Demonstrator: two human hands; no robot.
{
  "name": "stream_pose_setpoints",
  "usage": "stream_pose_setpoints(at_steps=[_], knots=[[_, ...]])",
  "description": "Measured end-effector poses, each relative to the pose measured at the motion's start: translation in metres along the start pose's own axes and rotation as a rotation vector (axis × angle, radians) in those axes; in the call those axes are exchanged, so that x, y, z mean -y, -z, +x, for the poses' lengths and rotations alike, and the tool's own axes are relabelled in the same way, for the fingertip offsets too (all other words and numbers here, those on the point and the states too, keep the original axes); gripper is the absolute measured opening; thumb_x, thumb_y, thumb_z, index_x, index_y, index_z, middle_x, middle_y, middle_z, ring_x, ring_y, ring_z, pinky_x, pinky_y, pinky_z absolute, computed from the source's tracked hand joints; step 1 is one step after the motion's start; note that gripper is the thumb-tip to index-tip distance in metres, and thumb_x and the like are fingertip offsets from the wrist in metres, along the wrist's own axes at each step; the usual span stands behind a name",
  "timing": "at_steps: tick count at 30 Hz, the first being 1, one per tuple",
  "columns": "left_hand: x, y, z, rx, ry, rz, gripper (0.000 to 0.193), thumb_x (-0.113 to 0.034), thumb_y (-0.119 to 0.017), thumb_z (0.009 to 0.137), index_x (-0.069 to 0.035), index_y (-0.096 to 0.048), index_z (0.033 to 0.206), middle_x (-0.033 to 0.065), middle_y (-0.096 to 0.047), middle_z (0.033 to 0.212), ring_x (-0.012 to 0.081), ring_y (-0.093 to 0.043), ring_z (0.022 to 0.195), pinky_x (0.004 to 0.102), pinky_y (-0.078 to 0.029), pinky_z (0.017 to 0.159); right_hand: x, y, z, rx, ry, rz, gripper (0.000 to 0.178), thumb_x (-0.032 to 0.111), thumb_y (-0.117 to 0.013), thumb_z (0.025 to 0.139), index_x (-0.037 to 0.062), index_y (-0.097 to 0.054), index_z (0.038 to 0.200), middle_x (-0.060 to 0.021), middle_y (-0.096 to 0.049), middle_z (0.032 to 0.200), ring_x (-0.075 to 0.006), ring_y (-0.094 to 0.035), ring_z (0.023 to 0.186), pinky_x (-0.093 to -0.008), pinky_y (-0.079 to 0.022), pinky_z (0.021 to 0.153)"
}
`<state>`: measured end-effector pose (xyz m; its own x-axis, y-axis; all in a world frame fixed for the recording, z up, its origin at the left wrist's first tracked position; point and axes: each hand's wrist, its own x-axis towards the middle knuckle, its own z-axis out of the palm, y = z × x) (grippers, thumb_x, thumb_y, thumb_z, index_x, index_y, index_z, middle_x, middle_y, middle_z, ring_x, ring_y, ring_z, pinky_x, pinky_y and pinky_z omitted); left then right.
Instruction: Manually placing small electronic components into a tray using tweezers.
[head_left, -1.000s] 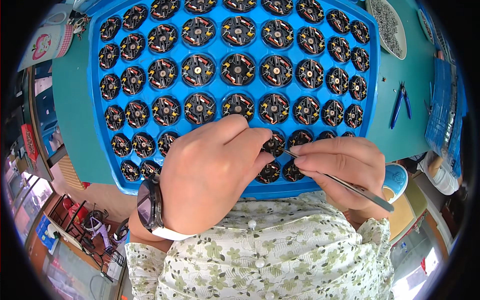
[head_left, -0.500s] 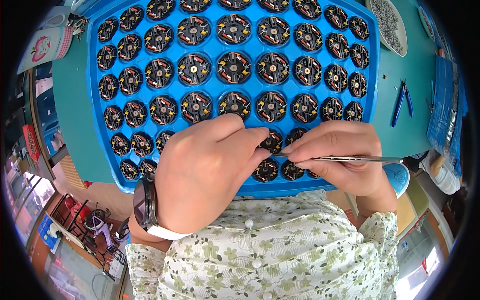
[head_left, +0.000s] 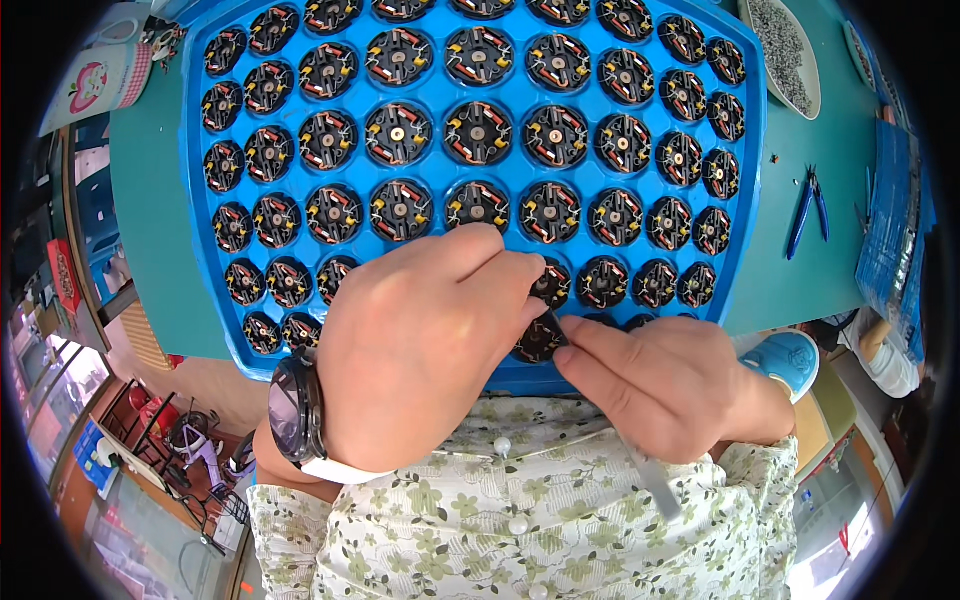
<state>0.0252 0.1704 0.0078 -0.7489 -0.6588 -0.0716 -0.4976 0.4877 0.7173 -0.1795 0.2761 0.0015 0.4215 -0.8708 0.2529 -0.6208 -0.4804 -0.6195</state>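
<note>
A blue moulded tray (head_left: 510,263) holds rows of round black components with red and yellow parts and thin wires. My left hand (head_left: 420,340) lies over the near rows, thumb and forefinger pinched together beside one component (head_left: 552,285). Whatever those fingertips hold, if anything, is hidden. My right hand (head_left: 665,385) grips slim metal tweezers (head_left: 657,482), their wide end slanting down towards my shirt. The tips point up-left, close to my left fingertips and above another black component (head_left: 537,342). Whether they touch it I cannot tell.
Blue-handled cutters (head_left: 806,215) lie on the green table (head_left: 150,250) to the right. Behind them stands a pale dish (head_left: 785,55) of small grey parts. A checked container (head_left: 105,80) sits at the far left. A light-blue rounded object (head_left: 785,362) is near my right wrist.
My right hand has moved down and turned, swinging the tweezers from nearly level to a steep slant. My left hand stays pinched in about the same place. The view has shifted slightly.
</note>
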Motion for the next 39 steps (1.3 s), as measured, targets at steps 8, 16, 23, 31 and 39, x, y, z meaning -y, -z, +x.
stream_pose_setpoints(at_steps=[8,16,23,31,39], knots=[[0.002,0.000,0.000,0.047,0.024,-0.022,0.027,-0.007,-0.085,0.073,-0.004,-0.074,0.096,0.0075,-0.061,0.075,0.0225,-0.059,0.059,0.0334,-0.045,0.052,-0.012,0.005,-0.005,-0.090,-0.100,0.189,0.025,0.003,-0.083,0.075,0.0033,-0.077,0.099,-0.0146,-0.077,0.104,-0.0189,-0.070,0.066,-0.0278,-0.049,0.050],[-0.005,-0.017,-0.006,0.010,0.000,-0.050,0.026,-0.008,-0.085,0.073,-0.003,-0.076,0.096,0.0088,-0.060,0.074,0.0247,-0.059,0.059,0.0342,-0.045,0.052,-0.010,0.009,-0.010,-0.042,-0.170,0.215,0.023,0.005,-0.085,0.074,0.0052,-0.078,0.096,-0.0110,-0.078,0.097,-0.0206,-0.074,0.073,-0.0288,-0.054,0.056],[-0.005,-0.019,-0.004,0.013,-0.019,-0.038,0.025,-0.008,-0.085,0.072,-0.004,-0.076,0.096,0.0094,-0.061,0.073,0.0257,-0.059,0.059,0.0353,-0.045,0.052,-0.012,0.014,-0.007,-0.014,-0.200,0.236,0.022,0.001,-0.084,0.074,0.0016,-0.077,0.095,-0.0128,-0.077,0.094,-0.0230,-0.074,0.072,-0.0303,-0.057,0.057],[-0.006,-0.018,-0.005,0.007,-0.022,-0.030,0.024,-0.009,-0.084,0.073,-0.004,-0.076,0.096,0.0091,-0.060,0.073,0.0261,-0.059,0.060,0.0355,-0.045,0.053,-0.010,0.023,0.007,0.096,-0.202,0.285,0.020,-0.001,-0.083,0.075,-0.0011,-0.076,0.094,-0.0152,-0.074,0.091,-0.0266,-0.074,0.074,-0.0319,-0.057,0.059],[-0.002,-0.016,-0.004,0.026,-0.023,-0.042,0.025,-0.008,-0.083,0.073,-0.003,-0.077,0.097,0.0096,-0.060,0.073,0.0264,-0.060,0.061,0.0358,-0.046,0.053,-0.017,0.028,0.016,0.108,-0.283,0.358,0.022,-0.005,-0.080,0.073,-0.0026,-0.076,0.095,-0.0168,-0.073,0.089,-0.0281,-0.073,0.074,-0.0322,-0.058,0.062]])
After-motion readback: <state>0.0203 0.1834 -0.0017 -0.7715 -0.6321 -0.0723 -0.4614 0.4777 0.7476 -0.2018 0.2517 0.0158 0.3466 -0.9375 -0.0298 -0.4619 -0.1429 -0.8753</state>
